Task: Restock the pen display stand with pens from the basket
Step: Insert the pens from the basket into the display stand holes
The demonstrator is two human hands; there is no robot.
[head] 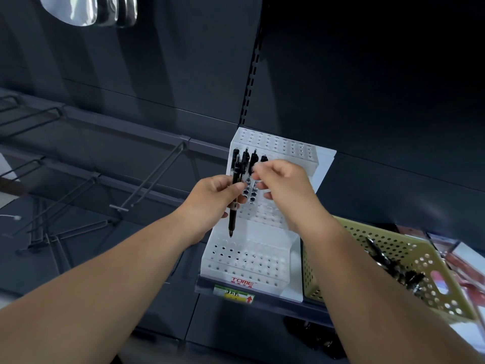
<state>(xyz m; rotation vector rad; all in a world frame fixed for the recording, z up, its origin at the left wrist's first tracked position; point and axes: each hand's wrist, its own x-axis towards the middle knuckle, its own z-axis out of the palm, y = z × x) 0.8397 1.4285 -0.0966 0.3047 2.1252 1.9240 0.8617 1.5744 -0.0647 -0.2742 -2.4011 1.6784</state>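
A white stepped pen display stand (252, 261) with rows of holes sits on the shelf in the centre. Several black pens (245, 158) stand in its upper tier at the left. My left hand (210, 203) grips one black pen (232, 219) upright, tip down, in front of the stand's middle tier. My right hand (284, 187) is pinched on the top of another black pen (263, 159) at the right end of that standing row. An olive perforated basket (393, 248) stands right of the stand, with more black pens (393, 266) lying inside.
Bare metal peg hooks (147, 185) jut out from rails at the left. A slotted upright (252, 74) runs up the dark back panel. A price label (233, 295) is on the shelf edge. Colourful packages (462, 261) lie beyond the basket.
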